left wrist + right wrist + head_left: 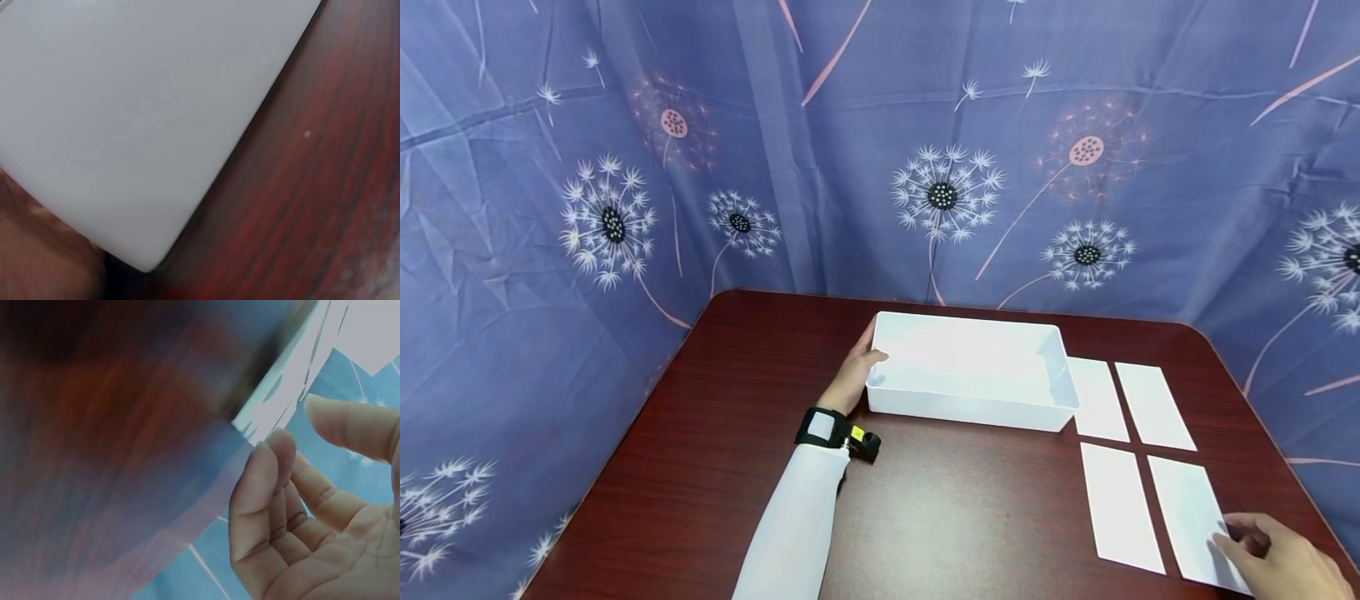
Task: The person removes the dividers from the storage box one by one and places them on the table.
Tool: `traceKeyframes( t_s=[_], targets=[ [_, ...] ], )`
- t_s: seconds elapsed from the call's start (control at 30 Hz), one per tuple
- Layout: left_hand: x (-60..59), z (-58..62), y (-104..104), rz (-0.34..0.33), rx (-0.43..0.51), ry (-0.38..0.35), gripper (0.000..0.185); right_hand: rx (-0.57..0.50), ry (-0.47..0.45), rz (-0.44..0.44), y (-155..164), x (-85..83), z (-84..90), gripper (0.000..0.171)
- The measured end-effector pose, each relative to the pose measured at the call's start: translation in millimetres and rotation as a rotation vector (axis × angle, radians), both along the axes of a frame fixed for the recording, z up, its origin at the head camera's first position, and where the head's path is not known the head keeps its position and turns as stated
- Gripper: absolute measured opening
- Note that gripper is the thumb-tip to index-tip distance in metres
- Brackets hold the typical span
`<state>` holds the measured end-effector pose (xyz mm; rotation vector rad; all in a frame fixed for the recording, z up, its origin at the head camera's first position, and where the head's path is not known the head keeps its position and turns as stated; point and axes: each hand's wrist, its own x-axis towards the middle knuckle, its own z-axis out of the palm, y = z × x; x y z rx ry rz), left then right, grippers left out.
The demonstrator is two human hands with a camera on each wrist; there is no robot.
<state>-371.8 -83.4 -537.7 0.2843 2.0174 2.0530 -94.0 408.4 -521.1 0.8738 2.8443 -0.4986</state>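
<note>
Centrally placed: white rectangular plastic tray [970,371] sits on the dark red-brown wooden worktop [715,433], toward its far edge.
Left hand: left hand [853,372] holds the tray's left end, thumb over the rim, other fingers curled against the outer wall.
Right hand: right hand [1281,560] lies at the worktop's near right corner, fingers [1228,546] loosely bent on the near end of the nearest white paper sheet [1195,521]; whether they pinch it I cannot tell.
Sheets: four white sheets lie flat in two rows just right of the tray, one far sheet [1097,398] reaching under the tray's right rim.
Open room: bare worktop lies left of and before the tray.
Surround: blue dandelion-print curtain [880,150] closes in behind and at both sides.
</note>
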Motion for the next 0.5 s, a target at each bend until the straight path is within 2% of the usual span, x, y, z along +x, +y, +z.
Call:
traceKeyframes(
  t_s=[0.1, 0.2, 0.33, 0.5],
  targets=[
    [-0.2, -0.3, -1.4, 0.004, -0.001, 0.000, 0.080, -0.020, 0.030, 0.030, -6.9, -4.4, 7.1, 0.046],
    [-0.3, -0.8, -3.1, 0.010, 0.003, -0.005, 0.079, -0.033, 0.093, 0.116, -15.2, -12.3, 15.4, 0.050],
    [0.1, -2.5, -5.8, 0.018, 0.011, -0.015, 0.078, -0.023, 0.249, 0.260, -26.7, -29.9, 25.6, 0.047],
    [2.4, -5.1, -13.4, 0.025, 0.020, -0.031, 0.079, -0.049, 0.421, 0.391, -49.9, -60.0, 34.5, 0.039]
  ],
)
